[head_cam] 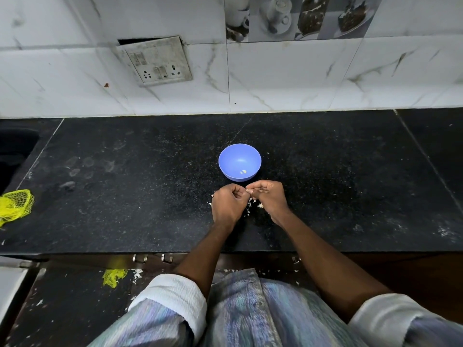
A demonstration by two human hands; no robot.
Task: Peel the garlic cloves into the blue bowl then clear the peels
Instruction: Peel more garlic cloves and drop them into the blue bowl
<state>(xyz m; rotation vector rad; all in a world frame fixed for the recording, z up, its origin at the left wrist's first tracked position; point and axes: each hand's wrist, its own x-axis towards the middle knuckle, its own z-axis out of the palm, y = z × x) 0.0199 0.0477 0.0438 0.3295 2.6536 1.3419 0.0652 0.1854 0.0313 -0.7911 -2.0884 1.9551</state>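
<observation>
- Step in hand, as I read it: stripping skin off one garlic clove, pinched between both hands just on the front side of the blue bowl.
- Left hand: fingers curled tight, thumb and forefinger pinching the clove end. Right hand: also curled, fingertips meeting the left's at the clove. Clove itself is mostly hidden; only a pale sliver shows between the fingertips.
- Blue bowl sits mid-worktop, roughly centred between the back wall edge and the front edge. One or two small pale pieces lie in it, near its front wall. So the task looks early.
- Peels are scattered on the worktop under and between the hands, toward the front edge.
- Doing it well: hold the clove steady with one hand, pull the skin with the other, lengthwise from the tip.
- Keep the hands low and just short of the bowl rim so skin drops on the worktop, not in the bowl.
- Keep peels in one patch; easier sweep later. Some white flecks already lie on the floor below the front edge, so avoid flicking.
- Yellow mesh bag lies at the left edge of the worktop, well apart.
</observation>
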